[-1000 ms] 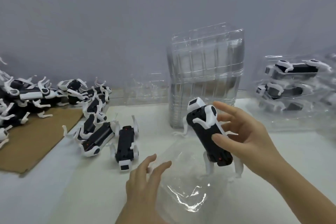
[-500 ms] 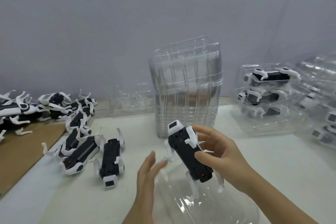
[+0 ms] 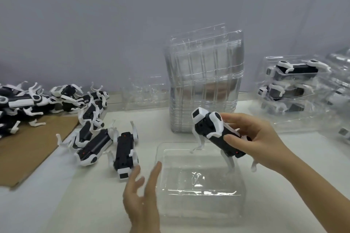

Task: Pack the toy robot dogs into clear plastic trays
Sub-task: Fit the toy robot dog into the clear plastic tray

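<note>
Black-and-white plastic toy robot dog [image 3: 217, 134], gripped by right hand [image 3: 253, 138], hovers above clear plastic tray [image 3: 200, 195]; left hand [image 3: 141, 193] relaxed beside it. Next: lower it squarely in.

bare left hand [image 3: 141, 196] and right hand [image 3: 255, 138], slim fingers [image 3: 234, 119], bare forearms [image 3: 312, 185].

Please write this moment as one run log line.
right hand: holds toy dog over clear tray | left hand: open, beside clear tray | clear tray: empty
</note>
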{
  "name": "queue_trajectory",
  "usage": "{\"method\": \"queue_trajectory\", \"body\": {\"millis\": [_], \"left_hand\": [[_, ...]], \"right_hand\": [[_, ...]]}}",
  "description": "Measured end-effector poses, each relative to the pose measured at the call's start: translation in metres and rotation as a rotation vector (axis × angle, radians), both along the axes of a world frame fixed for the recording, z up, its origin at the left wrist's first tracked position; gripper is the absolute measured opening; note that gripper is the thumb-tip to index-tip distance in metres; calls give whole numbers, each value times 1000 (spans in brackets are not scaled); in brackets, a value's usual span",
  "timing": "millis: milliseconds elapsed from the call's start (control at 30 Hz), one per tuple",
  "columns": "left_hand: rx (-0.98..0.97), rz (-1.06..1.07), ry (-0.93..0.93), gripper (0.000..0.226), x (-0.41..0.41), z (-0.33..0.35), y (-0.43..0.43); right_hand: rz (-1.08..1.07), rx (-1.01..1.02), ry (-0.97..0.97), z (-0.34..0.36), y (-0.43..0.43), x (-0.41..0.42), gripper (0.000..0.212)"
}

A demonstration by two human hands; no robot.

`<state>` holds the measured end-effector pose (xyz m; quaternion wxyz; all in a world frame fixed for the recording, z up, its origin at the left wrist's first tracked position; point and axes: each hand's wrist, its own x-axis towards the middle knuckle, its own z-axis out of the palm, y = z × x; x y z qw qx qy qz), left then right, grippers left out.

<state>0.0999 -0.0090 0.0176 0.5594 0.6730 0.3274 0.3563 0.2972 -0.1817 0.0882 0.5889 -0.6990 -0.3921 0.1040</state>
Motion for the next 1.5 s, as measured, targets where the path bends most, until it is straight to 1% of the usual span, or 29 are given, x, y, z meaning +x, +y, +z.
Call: {"method": "queue_trajectory", "body": {"millis": [33,67,100,133,167,200,267,333,433,533,633,733,800,867,967,1033,1100,1133,1200,1233,1267,1300,1333,1367,1400,1433,1500], "left_hand": [[17,-72,-93,64,1,-3,10],[79,-139,-193,86,8,-10,17],[189,-295,-105,116,17,-5,25],[318,-445,-26,134,26,-10,35],[447,-572,22,140,27,-16,45],[478,-657,59,141,28,-21,52],[368,-766,72,136,34,-24,58],[345,-811,87,125,40,-21,57],[285,-833,84,117,42,-27,59],[251,-832,67,112,44,-27,59],[287,-831,69,107,45,-27,58],[318,-823,78,104,45,-27,57],[307,-816,79,105,45,-25,56],[283,-818,71,107,45,-25,56],[276,-828,66,110,44,-27,57],[275,-828,53,110,45,-29,58],[272,-830,46,111,46,-32,59],[268,-828,46,113,46,-33,59],[254,-839,55,118,45,-34,59],[243,-850,46,121,48,-31,57],[216,-840,20,125,51,-28,53],[146,-790,-25,131,56,-25,50],[52,-699,-62,133,60,-21,47],[-75,-607,-101,128,62,-17,46],[-166,-543,-101,121,63,-13,44],[-243,-514,-73,117,65,-8,40],[-326,-492,32,114,69,-5,35]], "right_hand": [[6,-31,-17,0,1,0,68],[23,-59,-29,1,3,1,67],[52,-85,-39,2,4,1,66],[91,-119,-53,4,6,1,63],[132,-175,-85,6,9,1,60],[173,-259,-141,7,12,0,56],[255,-475,-271,9,21,-2,50],[315,-654,-353,11,29,-2,49],[378,-775,-495,15,37,2,51],[432,-833,-650,7,43,5,50],[416,-797,-722,-9,44,3,47],[335,-712,-865,-20,38,2,40],[248,-716,-938,-21,37,4,38],[264,-707,-900,-21,38,8,37],[326,-603,-668,-20,40,13,37],[309,-544,-602,-25,38,14,33],[294,-503,-613,-29,35,12,27],[282,-496,-669,-31,33,10,24],[195,-504,-865,-34,31,11,24],[119,-489,-865,-36,29,13,26],[37,-456,-724,-34,26,13,29],[-33,-376,-494,-30,22,12,34],[-111,-280,-272,-28,18,13,40],[-188,-206,-93,-28,13,14,47],[-260,-249,-10,-29,8,16,57],[-305,-387,20,-30,4,16,71],[-269,-759,-1,-37,-1,10,97]]}}
